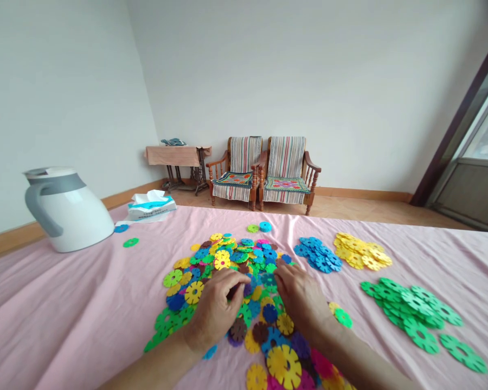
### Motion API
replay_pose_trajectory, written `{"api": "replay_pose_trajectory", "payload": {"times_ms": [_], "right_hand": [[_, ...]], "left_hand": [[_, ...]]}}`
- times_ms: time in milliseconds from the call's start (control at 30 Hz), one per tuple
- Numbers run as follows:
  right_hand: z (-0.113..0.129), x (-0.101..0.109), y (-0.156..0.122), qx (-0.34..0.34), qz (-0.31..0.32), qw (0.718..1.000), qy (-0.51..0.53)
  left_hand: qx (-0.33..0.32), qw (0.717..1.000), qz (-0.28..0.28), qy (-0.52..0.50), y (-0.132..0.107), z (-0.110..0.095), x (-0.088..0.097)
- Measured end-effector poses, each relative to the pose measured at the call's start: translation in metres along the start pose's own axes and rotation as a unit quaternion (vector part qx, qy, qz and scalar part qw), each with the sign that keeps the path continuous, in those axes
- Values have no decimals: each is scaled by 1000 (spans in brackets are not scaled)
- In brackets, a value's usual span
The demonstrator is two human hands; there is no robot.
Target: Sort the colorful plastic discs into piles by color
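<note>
Both hands are down at the mixed discs (258, 295), heaped on the pink cloth (85, 314). The left hand (219, 300) curls over them, thumb and forefinger close together; I can't tell whether it grips one. The right hand (303, 295) bends its fingers over the heap's right side, its hold hidden from me. Beyond it lie blue discs (318, 254), yellow discs (361, 251) and green discs (412, 309) in separate piles; a jug (81, 214) stands far left.
</note>
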State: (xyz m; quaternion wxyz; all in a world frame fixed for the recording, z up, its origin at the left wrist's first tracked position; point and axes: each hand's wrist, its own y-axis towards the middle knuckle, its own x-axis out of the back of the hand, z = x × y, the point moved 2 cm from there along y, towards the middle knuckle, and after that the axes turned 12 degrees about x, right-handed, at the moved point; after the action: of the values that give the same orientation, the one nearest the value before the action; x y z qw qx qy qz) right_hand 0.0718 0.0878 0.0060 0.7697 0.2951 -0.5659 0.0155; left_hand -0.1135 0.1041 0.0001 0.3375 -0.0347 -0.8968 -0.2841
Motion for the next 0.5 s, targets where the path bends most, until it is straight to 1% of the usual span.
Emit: {"api": "replay_pose_trajectory", "payload": {"times_ms": [67, 100, 167, 233, 300, 367, 500], "right_hand": [[-1, 2, -4, -67, -26, 994, 79], [-1, 2, -6, -99, -33, 986, 133], [2, 3, -10, -151, -38, 959, 238], [6, 4, -12, -186, -35, 926, 328], [11, 2, -14, -206, -21, 894, 398], [15, 0, -15, -214, -4, 874, 437], [19, -4, -15, -216, 3, 863, 457]], "left_hand": [[-23, 1000, 5, -2, -2, -5, 0], [-35, 999, 12, -1, -4, -8, 0], [-53, 998, 41, 5, -7, -13, 0], [-61, 996, 72, 12, -9, -17, 0], [-63, 994, 86, 15, -11, -20, 0], [-66, 994, 89, 16, -12, -20, 0], [-63, 993, 98, 17, -12, -19, -1]]}}
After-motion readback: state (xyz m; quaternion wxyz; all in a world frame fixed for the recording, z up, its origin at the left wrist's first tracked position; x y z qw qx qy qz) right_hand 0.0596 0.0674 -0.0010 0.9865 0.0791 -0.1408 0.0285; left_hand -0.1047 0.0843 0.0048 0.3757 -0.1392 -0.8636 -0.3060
